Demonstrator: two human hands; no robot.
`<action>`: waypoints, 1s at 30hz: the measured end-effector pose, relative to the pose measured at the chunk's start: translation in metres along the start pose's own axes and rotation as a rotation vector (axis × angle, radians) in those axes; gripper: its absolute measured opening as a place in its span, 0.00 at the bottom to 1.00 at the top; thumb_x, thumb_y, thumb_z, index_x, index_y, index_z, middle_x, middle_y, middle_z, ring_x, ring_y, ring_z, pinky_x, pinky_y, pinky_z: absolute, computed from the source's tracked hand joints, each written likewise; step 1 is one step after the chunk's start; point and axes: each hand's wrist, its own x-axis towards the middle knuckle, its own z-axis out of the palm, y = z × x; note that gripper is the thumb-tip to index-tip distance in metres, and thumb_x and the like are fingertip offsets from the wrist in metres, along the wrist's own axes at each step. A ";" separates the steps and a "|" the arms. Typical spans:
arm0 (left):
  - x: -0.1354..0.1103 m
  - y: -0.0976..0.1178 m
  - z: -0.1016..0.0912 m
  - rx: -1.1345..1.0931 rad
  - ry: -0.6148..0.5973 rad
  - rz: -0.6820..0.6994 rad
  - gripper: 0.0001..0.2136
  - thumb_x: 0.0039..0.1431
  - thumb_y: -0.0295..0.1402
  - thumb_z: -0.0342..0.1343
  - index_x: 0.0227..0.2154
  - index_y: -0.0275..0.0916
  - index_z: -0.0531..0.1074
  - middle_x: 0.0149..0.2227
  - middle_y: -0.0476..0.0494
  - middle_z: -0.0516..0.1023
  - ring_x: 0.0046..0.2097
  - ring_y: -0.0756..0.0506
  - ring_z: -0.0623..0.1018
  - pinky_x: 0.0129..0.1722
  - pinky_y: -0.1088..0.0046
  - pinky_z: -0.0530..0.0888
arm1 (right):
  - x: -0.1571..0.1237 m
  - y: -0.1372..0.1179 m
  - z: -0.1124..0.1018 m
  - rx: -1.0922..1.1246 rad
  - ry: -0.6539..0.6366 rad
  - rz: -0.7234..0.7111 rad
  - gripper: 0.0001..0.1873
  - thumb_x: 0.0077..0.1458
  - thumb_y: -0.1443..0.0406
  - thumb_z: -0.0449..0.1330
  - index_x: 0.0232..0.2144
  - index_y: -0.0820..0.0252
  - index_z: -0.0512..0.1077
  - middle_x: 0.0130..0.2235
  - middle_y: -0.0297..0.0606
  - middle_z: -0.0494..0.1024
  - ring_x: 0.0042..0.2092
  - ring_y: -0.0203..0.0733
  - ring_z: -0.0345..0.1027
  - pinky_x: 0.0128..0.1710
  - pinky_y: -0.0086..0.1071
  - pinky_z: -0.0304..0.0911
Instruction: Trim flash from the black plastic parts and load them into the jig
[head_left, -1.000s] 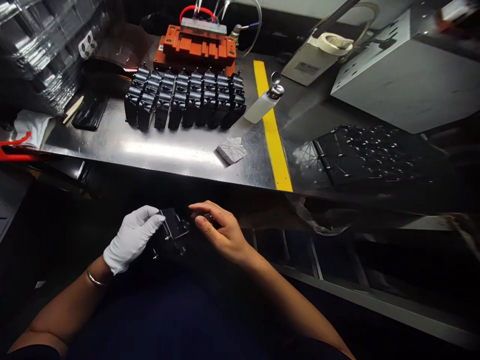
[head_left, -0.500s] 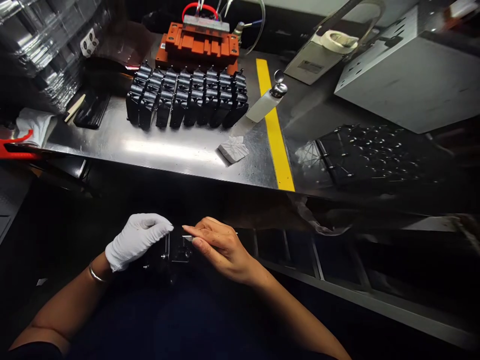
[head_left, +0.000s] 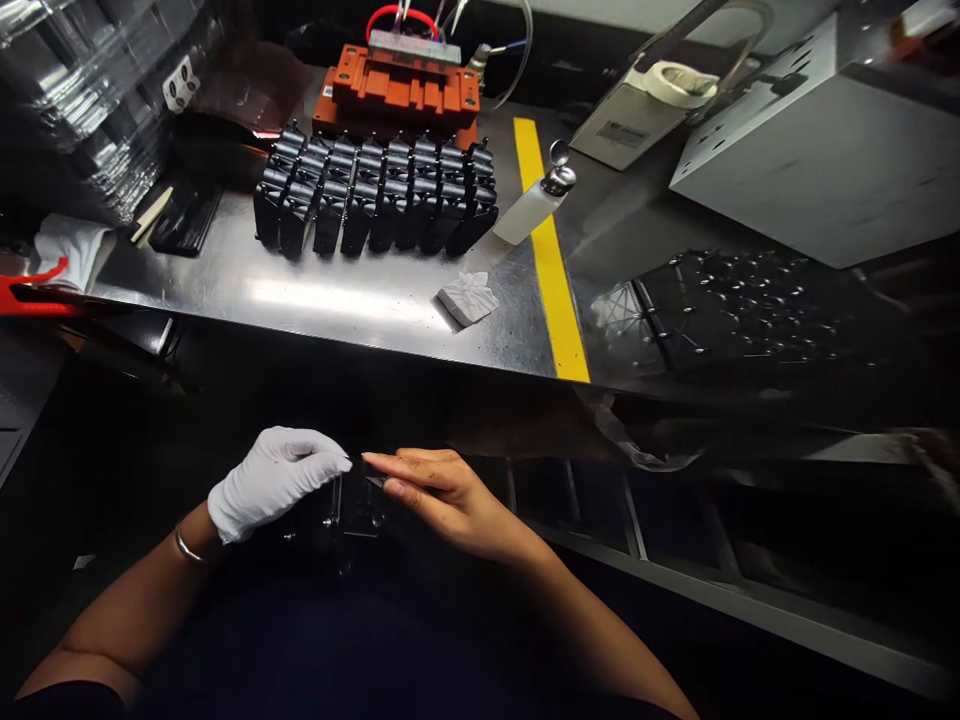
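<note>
My left hand [head_left: 277,483], in a white glove, pinches the top of a dark part [head_left: 363,520] between thumb and fingertips. That part has glossy edges and small bright spots; much of it melts into the dark background. Just to the right, my bare right hand [head_left: 442,495] is closed around a thin tool with a pointed, blade-like tip [head_left: 376,481]. The tip shows between thumb and forefinger, close to the part; the rest of the tool is hidden by the hand. I cannot tell whether the tip touches the part.
Beyond the hands is a metal bench [head_left: 337,310] bearing rows of black parts [head_left: 375,195], an orange fixture [head_left: 405,90], a folded white cloth [head_left: 468,297] and a pump bottle [head_left: 529,210]. Yellow tape [head_left: 551,270] crosses it. A grey metal box [head_left: 817,150] stands right; clear trays [head_left: 90,100] are stacked left.
My right hand has tilted slightly and its fingers have drawn closer together, and less of the tool shows. My left fingertips have shifted a little right, and the dark part has turned slightly.
</note>
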 end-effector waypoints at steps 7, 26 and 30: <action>-0.001 0.000 0.000 0.012 -0.023 -0.016 0.13 0.50 0.42 0.61 0.23 0.36 0.78 0.24 0.44 0.77 0.27 0.49 0.74 0.27 0.77 0.70 | 0.002 0.003 0.000 0.057 0.007 0.073 0.14 0.61 0.62 0.54 0.45 0.59 0.75 0.27 0.35 0.73 0.28 0.31 0.65 0.27 0.25 0.61; -0.006 -0.006 0.007 0.081 0.224 0.235 0.11 0.51 0.40 0.62 0.22 0.37 0.78 0.22 0.45 0.77 0.25 0.48 0.74 0.26 0.75 0.70 | 0.010 -0.004 0.019 -0.228 0.304 -0.081 0.10 0.60 0.68 0.54 0.26 0.61 0.70 0.22 0.33 0.71 0.23 0.31 0.64 0.24 0.25 0.61; -0.006 -0.007 0.008 0.082 0.220 0.278 0.10 0.51 0.39 0.61 0.22 0.37 0.77 0.22 0.46 0.77 0.25 0.49 0.74 0.25 0.76 0.71 | 0.011 -0.006 0.018 -0.214 0.304 -0.075 0.10 0.59 0.69 0.54 0.26 0.62 0.70 0.22 0.33 0.70 0.23 0.31 0.63 0.24 0.25 0.60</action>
